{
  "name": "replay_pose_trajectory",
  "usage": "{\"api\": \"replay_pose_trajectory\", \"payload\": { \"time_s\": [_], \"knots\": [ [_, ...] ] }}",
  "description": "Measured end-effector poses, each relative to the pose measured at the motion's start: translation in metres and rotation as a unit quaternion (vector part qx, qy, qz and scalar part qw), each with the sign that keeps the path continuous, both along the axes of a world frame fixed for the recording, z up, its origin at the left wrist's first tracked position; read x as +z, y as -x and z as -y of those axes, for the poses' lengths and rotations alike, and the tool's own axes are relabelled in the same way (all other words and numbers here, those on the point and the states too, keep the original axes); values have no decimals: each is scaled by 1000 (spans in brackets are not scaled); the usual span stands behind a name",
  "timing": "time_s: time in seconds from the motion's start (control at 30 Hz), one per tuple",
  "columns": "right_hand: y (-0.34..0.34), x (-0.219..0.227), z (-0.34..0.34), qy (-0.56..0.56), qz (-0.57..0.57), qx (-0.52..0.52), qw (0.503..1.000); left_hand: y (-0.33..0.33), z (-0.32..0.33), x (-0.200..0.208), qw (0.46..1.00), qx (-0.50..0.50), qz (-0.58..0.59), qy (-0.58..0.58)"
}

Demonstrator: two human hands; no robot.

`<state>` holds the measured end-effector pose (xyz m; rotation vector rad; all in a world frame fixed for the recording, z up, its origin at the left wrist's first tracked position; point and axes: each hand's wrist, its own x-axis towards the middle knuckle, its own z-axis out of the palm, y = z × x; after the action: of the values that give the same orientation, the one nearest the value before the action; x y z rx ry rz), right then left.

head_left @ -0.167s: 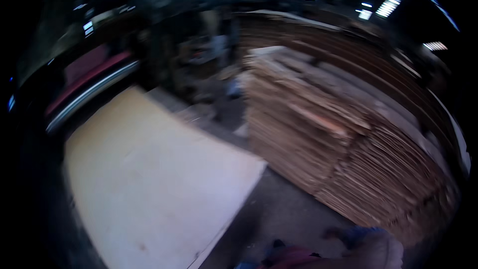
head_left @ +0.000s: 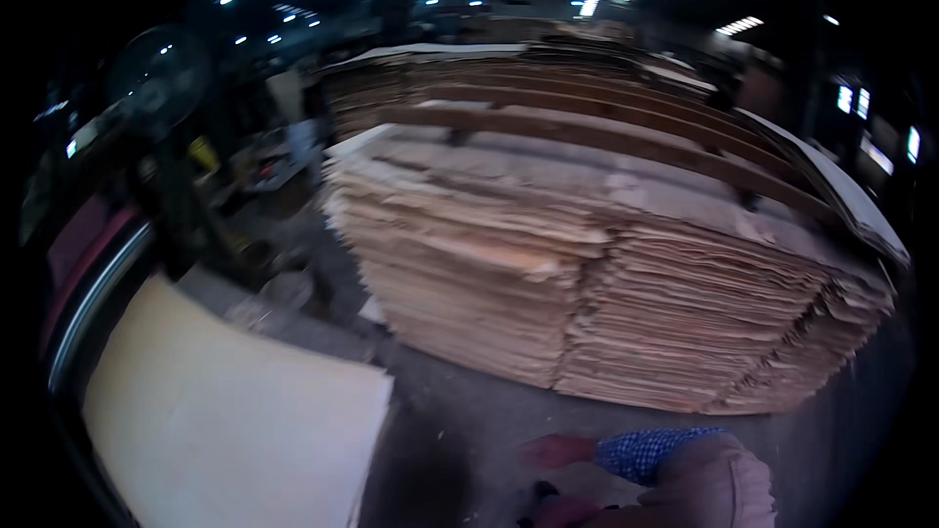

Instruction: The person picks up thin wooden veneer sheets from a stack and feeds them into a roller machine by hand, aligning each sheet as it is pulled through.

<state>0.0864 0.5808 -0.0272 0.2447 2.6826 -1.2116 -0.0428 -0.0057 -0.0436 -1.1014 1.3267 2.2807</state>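
— Veneer sheets (head_left: 626,313) sit stacked just ahead of our right hand (head_left: 558,451), untouched. Light, do we think?
— Light singly, we judge, but thin, floppy and brittle at the ragged edges. We'd lift one at two near corners.
— Is our hand wide or closed?
— We cannot tell; it's a red blur beside the checked cuff (head_left: 650,452). A pale board (head_left: 235,420) lies to its left.

You look at a big stack (head_left: 606,284) of thin veneer sheets on the floor (head_left: 469,420). More stacks (head_left: 548,78) stand behind it. At your lower left lies a pale sheet (head_left: 225,420), apart from the stack. At the lower edge, a pink sleeve (head_left: 709,489) with a blue checked cuff (head_left: 646,450) shows.
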Motion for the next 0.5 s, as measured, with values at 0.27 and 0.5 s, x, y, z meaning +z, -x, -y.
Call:
{"api": "replay_pose_trajectory", "payload": {
  "time_s": [0.27,0.5],
  "knots": [
    [-230,-6,-89,-94,36,-304,947,0,-298,48,940,-323,80,-74],
    [-447,47,15,-93,93,-653,746,-82,-595,97,688,-710,-17,-151]
  ]
}}
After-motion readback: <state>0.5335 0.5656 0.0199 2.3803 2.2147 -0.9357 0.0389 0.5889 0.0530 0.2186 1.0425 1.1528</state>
